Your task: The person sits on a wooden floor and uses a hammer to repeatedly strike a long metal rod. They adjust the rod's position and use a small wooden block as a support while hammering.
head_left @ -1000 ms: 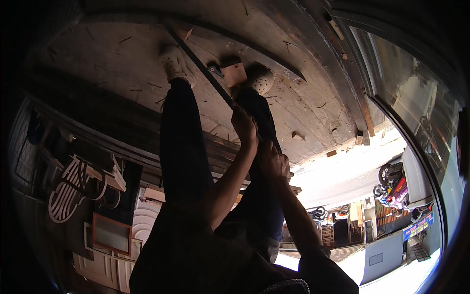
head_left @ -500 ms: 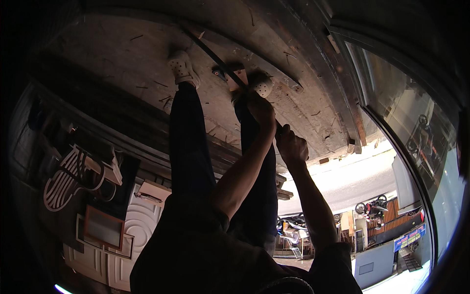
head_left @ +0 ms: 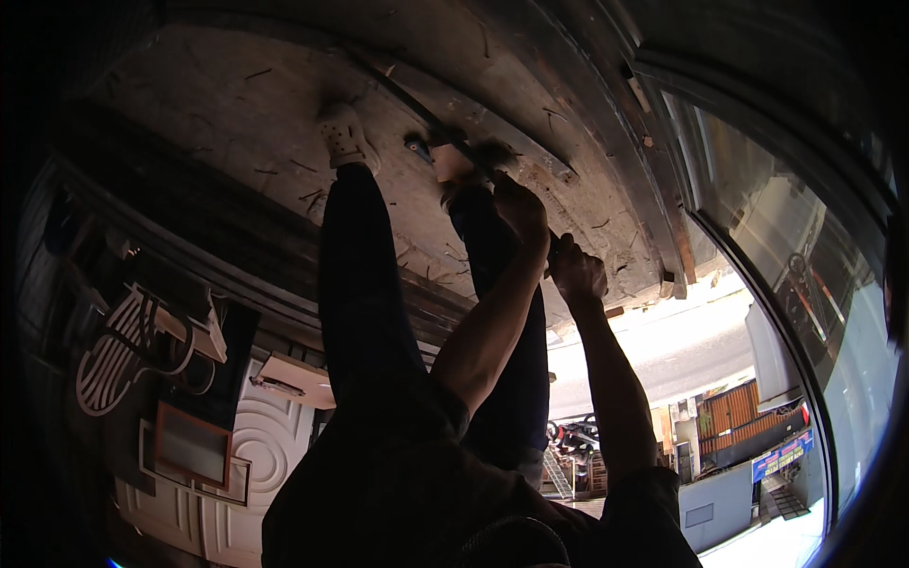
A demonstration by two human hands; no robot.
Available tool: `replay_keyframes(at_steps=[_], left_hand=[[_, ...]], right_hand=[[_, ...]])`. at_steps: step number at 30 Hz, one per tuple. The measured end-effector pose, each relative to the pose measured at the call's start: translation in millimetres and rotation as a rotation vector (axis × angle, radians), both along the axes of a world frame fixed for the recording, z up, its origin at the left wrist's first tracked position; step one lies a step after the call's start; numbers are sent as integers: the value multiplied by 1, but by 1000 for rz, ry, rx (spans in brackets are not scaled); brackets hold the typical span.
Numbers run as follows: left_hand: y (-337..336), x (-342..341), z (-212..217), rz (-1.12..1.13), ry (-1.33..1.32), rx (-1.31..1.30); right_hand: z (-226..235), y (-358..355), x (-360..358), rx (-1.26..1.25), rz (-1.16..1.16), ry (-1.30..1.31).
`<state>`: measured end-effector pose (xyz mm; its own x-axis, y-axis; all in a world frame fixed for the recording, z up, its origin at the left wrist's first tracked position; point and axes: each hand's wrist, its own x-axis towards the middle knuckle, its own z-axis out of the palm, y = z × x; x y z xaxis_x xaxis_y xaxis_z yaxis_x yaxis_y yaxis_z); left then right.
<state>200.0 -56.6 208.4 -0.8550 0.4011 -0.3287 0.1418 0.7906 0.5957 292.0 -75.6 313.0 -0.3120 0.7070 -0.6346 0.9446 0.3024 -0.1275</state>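
Note:
A long, dark, straight bar (head_left: 402,97) slants from the floor at the far left toward my hands. Closed around it is my left hand (head_left: 521,206), over my right shin. My right hand (head_left: 579,271) grips it nearer its end, lower and further right. The dim light hides what kind of bar it is. A pale wooden block (head_left: 452,163) lies by my right foot, partly under the bar. Just left of that block is a small blue object (head_left: 418,146), too dark to name. My left foot wears a pale holed clog (head_left: 342,137).
A long flat plank or strip (head_left: 502,123) lies on the floor beyond the bar, with scattered thin scraps around. Dark beams (head_left: 615,123) run along the right. A slatted chair (head_left: 114,350) and framed panels (head_left: 194,445) stand at left. A glass pane (head_left: 795,237) edges the right.
Both hands have shifted a little to the right, along with the near part of the bar. The whole view has also moved slightly. Both grips stay closed.

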Motion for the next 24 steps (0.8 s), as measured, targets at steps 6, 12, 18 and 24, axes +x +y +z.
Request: replay_keyframes(at_steps=[6, 12, 18, 24], left_hand=[[-12, -14, 8, 6, -171, -60], [-12, -8, 2, 46, -219, -87], [-30, 2, -45, 82, -203, -161], [-38, 10, -42, 85, -163, 63]], right_hand=[[-4, -24, -9, -76, -36, -20], [-14, -21, -3, -110, -60, -15], [-46, -33, 12, 25, 28, 35], [-63, -55, 12, -77, -147, -35]])
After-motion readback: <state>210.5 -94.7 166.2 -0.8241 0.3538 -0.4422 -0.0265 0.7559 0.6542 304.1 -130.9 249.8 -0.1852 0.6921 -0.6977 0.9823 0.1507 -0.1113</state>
